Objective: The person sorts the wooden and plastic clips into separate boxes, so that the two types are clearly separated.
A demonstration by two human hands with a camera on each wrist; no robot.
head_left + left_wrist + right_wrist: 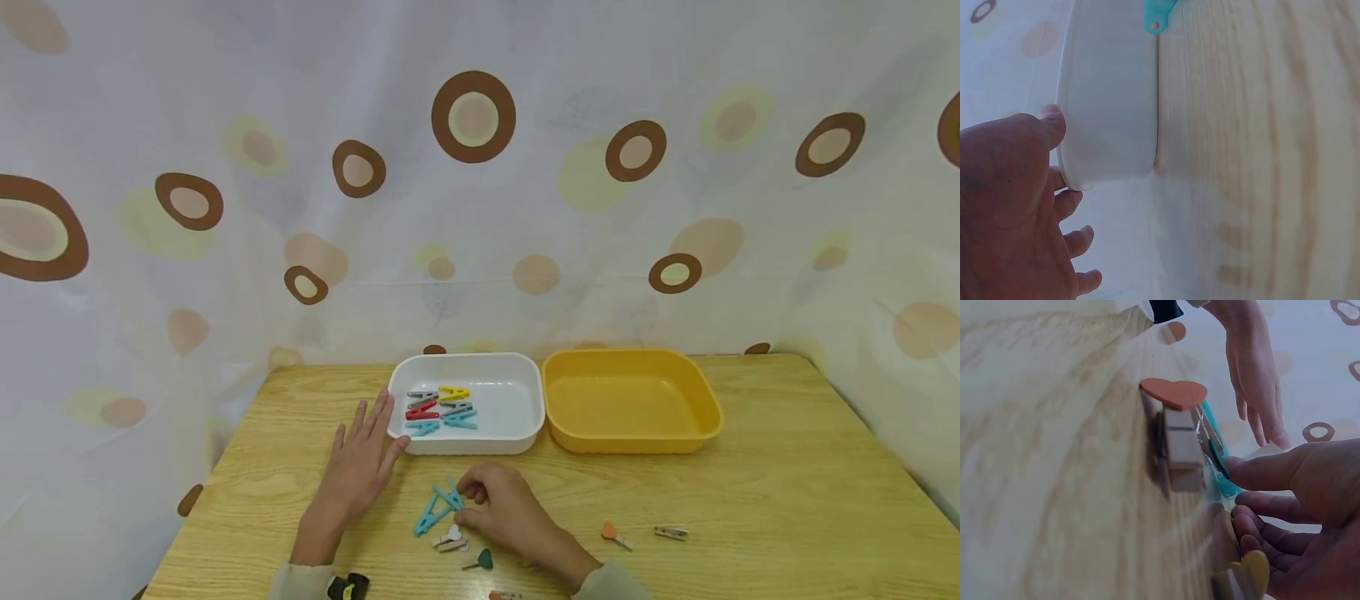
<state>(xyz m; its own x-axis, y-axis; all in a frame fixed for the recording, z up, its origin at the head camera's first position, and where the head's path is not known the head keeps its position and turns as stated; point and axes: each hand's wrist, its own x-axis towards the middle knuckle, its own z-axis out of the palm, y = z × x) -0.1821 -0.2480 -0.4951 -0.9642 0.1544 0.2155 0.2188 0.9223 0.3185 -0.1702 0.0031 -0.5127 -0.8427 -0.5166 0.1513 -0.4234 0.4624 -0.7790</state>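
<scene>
My left hand (358, 467) rests at the left rim of the white tray (487, 445), its fingers extended; the thumb lies at the front corner. Inside that tray lie several plastic clothespins: a yellow one (454, 392), a red one (422, 411), grey ones and light blue ones. In front of the tray, my right hand (506, 504) pinches a light blue clothespin (452, 497) between thumb and forefinger. Another light blue clothespin (429, 518) lies on the table just left of it, overlapping it in the head view. The right wrist view shows the thumb and forefinger at the blue plastic (1227, 486).
A yellow tray (637, 443) stands right beside the white one. Small wooden clothespins with hearts lie nearby: a white-heart one (453, 535), a dark green one (484, 559), an orange one (611, 531). Farther right is a plain wooden clothespin (671, 532). A patterned curtain hangs behind.
</scene>
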